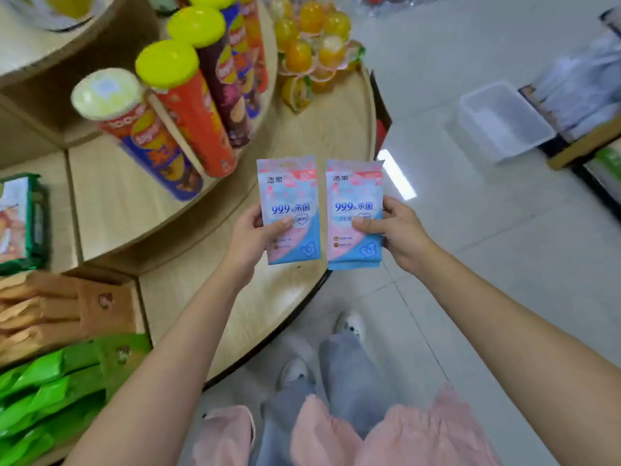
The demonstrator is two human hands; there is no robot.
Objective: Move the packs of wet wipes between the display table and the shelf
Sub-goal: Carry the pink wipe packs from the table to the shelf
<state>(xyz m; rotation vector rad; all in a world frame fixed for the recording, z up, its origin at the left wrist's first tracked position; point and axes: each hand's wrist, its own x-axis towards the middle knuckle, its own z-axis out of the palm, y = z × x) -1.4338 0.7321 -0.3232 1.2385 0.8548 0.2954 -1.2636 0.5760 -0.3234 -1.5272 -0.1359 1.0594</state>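
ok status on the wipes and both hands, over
Left hand grips left wet wipes pack, right hand grips right wet wipes pack. Both upright, side by side, over the display table edge. Chip tubes stand behind, apart.

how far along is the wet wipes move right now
Done: two packs are picked up and off any surface. In hand: the left hand grips the left pack and the right hand grips the right pack, side by side over the edge of the round display table. Left: neither is set down yet. Whether they are headed for the table or the shelf cannot be told.
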